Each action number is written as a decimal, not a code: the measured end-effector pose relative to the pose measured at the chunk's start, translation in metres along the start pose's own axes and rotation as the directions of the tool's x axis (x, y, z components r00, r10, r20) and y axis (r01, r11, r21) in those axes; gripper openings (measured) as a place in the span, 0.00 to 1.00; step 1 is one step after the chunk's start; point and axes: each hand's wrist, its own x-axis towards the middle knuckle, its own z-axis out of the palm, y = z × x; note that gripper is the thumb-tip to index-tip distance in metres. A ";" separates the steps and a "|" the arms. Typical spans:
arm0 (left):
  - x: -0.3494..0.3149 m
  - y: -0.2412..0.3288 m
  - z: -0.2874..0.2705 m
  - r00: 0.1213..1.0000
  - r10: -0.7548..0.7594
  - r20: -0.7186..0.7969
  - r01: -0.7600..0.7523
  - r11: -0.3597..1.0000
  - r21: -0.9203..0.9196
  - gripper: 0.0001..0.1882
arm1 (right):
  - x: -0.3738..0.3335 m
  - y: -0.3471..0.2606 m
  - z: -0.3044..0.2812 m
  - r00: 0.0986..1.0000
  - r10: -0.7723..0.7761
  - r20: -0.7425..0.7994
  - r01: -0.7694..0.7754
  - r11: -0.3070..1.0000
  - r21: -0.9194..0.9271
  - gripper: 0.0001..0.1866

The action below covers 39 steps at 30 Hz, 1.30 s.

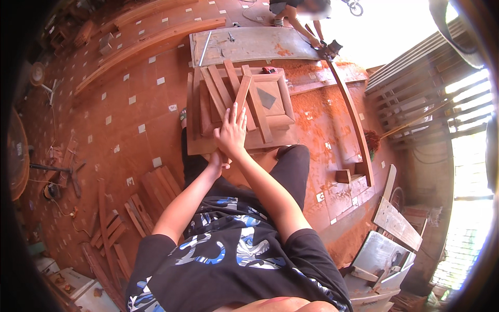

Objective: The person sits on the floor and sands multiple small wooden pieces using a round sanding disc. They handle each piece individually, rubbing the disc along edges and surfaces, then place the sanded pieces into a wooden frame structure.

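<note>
One wooden strip (243,89), likely light, stiff, best edge-held: my right hand (232,134) lies outstretched on it; my left hand (217,160) curls, hold unclear.

The right hand (231,132) hides part of the wooden strip (243,91) (co-worker's head (314,6): blurred).

Right fingers (234,114) outstretched on a wooden strip (243,91), framed panel (274,89) beneath

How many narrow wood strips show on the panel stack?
5 visible: leftmost strip, its neighbour, middle strip, tilted strip at the right hand rightmost strip. Others may be hidden.
</note>
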 end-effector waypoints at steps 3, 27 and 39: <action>0.000 0.000 0.002 1.000 0.002 -0.003 -0.002 1.000 0.027 0.19 | 0.016 0.008 0.004 0.999 0.006 -0.037 -0.004 0.999 0.032 0.43; -0.009 -0.001 0.017 0.999 -0.043 0.015 0.043 0.999 -0.005 0.30 | 0.175 0.048 0.035 0.979 0.205 0.023 -0.201 0.972 -0.123 0.41; 0.003 -0.006 0.020 1.000 -0.009 -0.004 0.009 0.999 -0.039 0.33 | 0.194 0.040 0.022 0.963 0.219 0.158 -0.200 0.971 -0.128 0.44</action>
